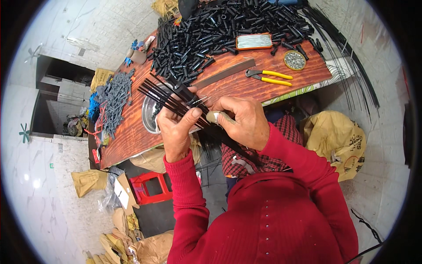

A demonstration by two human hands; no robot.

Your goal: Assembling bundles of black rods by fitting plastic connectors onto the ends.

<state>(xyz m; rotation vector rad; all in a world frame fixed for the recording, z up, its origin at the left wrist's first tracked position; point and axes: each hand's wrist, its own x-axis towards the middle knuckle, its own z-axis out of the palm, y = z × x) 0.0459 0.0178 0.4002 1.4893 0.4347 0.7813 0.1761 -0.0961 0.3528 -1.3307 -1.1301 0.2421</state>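
My left hand (176, 132) is closed around a bundle of thin black rods (159, 94), which slants from the upper left down toward my lap. A black plastic tube piece (183, 93) lies along the bundle above my left fingers. My right hand (246, 121) is closed in a pinch on the rods just right of the left thumb, with a pale wrap on its thumb. Thin bright wire ends show between the two hands. Whether the right fingertips also grip a wire is hidden. Behind the left hand stands a metal bowl (147, 115), partly covered.
A heap of black tube pieces (220, 26) covers the back of the wooden table (136, 143). Nearer lie a flat bar (226, 74), yellow-handled pliers (274, 78), a wire tin (254, 42) and a dish of small metal parts (294, 60). Grey parts (116, 99) lie left; a red stool (165, 196) stands below.
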